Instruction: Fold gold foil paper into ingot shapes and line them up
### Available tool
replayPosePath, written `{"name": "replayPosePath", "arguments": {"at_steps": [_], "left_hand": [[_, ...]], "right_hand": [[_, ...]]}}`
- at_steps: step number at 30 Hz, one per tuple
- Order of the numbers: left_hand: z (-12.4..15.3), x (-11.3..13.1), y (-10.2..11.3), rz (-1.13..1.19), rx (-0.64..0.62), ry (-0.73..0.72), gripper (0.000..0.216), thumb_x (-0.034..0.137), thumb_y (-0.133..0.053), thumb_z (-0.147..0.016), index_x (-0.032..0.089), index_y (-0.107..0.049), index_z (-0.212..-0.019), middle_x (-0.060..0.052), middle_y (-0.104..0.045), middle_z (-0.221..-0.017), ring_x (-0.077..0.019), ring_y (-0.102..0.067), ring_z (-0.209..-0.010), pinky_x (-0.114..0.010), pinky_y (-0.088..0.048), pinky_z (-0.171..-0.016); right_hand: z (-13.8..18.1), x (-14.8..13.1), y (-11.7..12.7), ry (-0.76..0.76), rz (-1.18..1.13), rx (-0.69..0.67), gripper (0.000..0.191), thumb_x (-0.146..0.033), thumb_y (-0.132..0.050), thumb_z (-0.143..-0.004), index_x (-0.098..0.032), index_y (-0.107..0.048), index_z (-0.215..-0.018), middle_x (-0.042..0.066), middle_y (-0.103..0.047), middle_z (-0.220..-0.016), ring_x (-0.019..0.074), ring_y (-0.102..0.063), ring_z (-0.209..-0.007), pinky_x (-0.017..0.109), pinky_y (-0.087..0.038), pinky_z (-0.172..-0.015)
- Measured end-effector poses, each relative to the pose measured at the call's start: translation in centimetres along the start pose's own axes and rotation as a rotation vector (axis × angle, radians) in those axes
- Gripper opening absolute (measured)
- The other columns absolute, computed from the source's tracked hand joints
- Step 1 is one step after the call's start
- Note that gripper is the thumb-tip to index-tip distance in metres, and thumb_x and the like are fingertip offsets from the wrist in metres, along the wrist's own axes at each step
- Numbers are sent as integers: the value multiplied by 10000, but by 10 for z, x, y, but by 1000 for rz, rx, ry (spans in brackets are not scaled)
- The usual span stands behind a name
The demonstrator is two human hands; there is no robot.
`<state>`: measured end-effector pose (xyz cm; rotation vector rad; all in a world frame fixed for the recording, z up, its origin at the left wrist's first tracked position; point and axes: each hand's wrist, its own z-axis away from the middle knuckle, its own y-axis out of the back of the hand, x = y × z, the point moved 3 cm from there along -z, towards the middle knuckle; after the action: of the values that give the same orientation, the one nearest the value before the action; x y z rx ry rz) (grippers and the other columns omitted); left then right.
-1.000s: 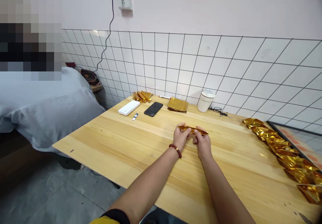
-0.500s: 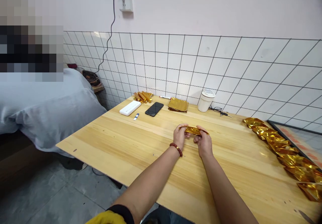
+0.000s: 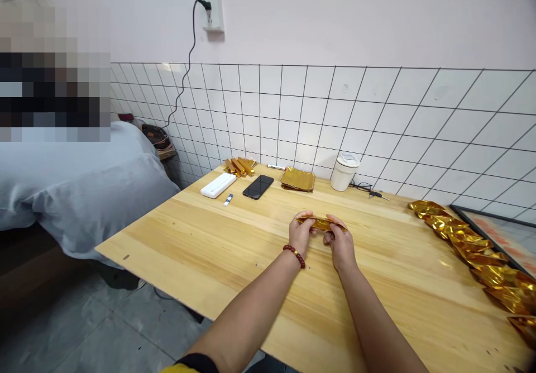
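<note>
While both hands pinch it: left hand (image 3: 302,231) and right hand (image 3: 340,241) grasp gold foil paper (image 3: 321,223) ends | likely light, thin, crinkly, slippery | best held at folded tips, just above surface (image 3: 218,239).

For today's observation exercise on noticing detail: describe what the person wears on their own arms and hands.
Both forearms are bare. The left hand has a bracelet of dark red beads around its wrist. A sleeve edge, black with yellow beneath, shows at the upper left arm. The right hand and its wrist carry nothing visible.
</note>
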<state>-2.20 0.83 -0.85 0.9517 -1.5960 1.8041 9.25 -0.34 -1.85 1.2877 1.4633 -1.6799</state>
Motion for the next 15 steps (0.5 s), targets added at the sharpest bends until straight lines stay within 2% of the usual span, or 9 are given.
{"name": "replayPosePath", "arguments": {"at_steps": [8,15], "left_hand": [[0,0,1,13,9,49,233,204,-649,-664,138,-670,-887,-41,-707,-850,-86,-587,-519,-216,-460,-509],[1,2,1,-5,9,44,220,222,-611,-686,134,-663,-881,-45,-684,-858,-96,-604,-564,-221,-477,-530]], "right_hand": [[0,-2,-1,-3,2,13,417,-380,-684,-647,-176,-668,-1010,-74,-518,-528,85,-398,-417,236,-308,-441],[-1,-3,1,-22,-28,28,411,-374,-670,-644,-169,-665,-1000,-36,-601,-636,76,-425,-421,235,-321,-439]]}}
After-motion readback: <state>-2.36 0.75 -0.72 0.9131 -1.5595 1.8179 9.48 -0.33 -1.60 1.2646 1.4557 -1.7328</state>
